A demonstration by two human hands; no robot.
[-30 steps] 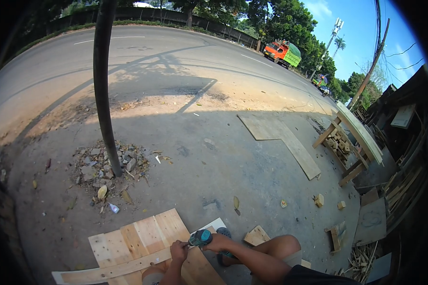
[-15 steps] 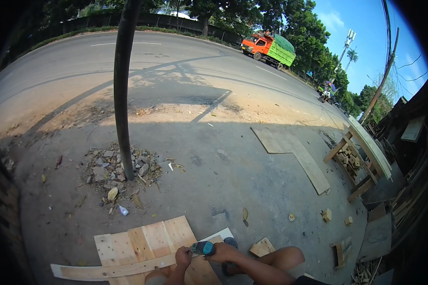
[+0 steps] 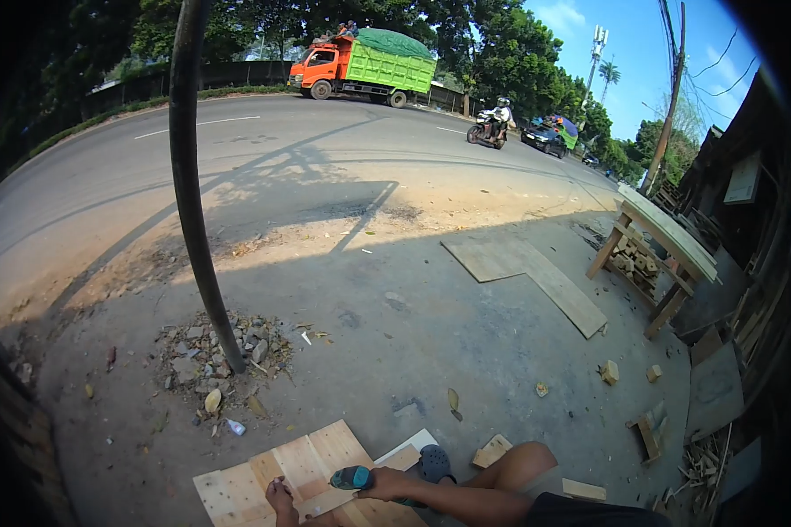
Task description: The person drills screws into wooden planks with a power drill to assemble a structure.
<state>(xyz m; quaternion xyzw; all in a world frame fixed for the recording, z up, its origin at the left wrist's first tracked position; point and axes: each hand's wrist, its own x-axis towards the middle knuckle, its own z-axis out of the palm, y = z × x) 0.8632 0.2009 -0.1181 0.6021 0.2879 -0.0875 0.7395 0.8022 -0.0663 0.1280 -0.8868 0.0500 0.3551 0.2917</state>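
Note:
Low in the head view, my right hand (image 3: 383, 483) is wrapped round a teal and black power drill (image 3: 352, 478) that points left. My left hand (image 3: 281, 497) is just left of the drill's front end, with its fingers bent together over the boards; whatever it pinches is too small to make out. Beneath both hands lies a panel of pale wooden planks (image 3: 312, 457) with dark nail spots. A white-edged strip (image 3: 410, 446) sticks out from under a plank beside my shoe (image 3: 435, 463).
A dark pole (image 3: 193, 193) rises from rubble at the left. An L-shaped board (image 3: 527, 268) lies on the ground. At the right stands a wooden bench (image 3: 668, 233), with wood blocks (image 3: 609, 372) nearby. A truck (image 3: 365, 66) and a motorcycle rider (image 3: 499, 119) are on the road.
The view has shifted. My left hand has moved left and down, away from the drill's front end. The truck and motorcycle have moved left along the road, and a dark car now shows.

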